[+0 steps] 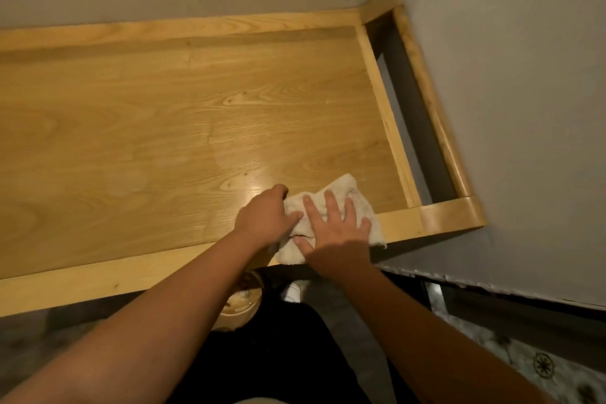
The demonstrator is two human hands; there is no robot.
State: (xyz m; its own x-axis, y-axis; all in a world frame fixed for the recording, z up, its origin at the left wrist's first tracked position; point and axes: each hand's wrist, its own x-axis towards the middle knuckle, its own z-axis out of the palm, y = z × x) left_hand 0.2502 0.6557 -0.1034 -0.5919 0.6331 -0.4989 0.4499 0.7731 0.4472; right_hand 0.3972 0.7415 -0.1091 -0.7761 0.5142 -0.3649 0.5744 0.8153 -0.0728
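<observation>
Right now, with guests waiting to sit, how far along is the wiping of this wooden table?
Done, it seems: a damp sheen lies just beyond the cloth. In hand: the left hand grips the cloth's edge while the right hand presses flat on it at the near right rim of the table. To do: the far and left wood looks matte, probably unwiped.
</observation>
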